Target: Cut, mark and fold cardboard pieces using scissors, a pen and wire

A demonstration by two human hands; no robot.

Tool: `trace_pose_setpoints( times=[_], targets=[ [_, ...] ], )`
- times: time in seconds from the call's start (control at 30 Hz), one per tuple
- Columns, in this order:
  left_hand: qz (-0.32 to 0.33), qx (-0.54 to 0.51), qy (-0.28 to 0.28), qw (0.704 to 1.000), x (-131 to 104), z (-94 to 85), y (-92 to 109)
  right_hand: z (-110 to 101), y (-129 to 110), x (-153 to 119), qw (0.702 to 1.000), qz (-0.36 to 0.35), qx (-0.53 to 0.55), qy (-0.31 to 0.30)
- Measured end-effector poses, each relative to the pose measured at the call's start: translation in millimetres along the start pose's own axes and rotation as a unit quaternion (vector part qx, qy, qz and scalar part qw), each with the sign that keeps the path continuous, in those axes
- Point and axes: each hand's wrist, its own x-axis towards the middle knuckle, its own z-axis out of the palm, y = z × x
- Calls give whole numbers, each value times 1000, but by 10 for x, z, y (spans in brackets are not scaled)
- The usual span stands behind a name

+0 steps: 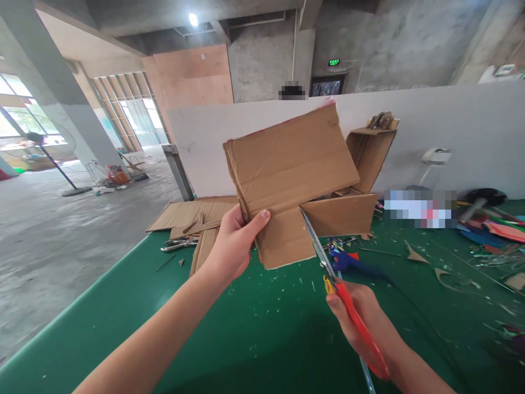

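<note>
My left hand (235, 241) grips the left edge of a brown cardboard sheet (291, 158), thumb on its near face. The sheet is held up and tilted above the green table. Around the red handles of a pair of scissors (318, 241) my right hand (361, 314) is closed. The blades point up and to the left, their tips at the cardboard along a cut edge between its upper and lower parts. Behind the blades stands another low cardboard piece (344, 214). A blue glue gun (346, 261) lies on the table just beyond my right hand.
Flat cardboard pieces (164, 216) and metal scissors or pliers (174, 246) lie at the left on the green table (164, 306). A cardboard structure (375, 156) stands behind. Scraps and coloured material (500, 232) are spread at right. A white partition (471, 126) borders the back.
</note>
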Motion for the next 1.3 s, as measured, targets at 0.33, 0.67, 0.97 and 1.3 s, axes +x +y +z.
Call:
trace_pose_setpoints(
  times=[0.33, 0.67, 0.97, 1.3],
  targets=[
    [41, -47, 173, 983, 290, -263, 186, 4, -39, 42, 992, 63, -18, -105],
    [-42, -19, 243, 969, 402, -498, 416, 166, 7, 61, 994, 100, -13, -34],
    [-232, 44, 32, 971, 218, -357, 67, -110, -246, 317, 860, 193, 472, -9],
    [-176, 46, -29, 983, 157, -280, 55, -67, -272, 303, 760, 302, 575, -32]
  ],
)
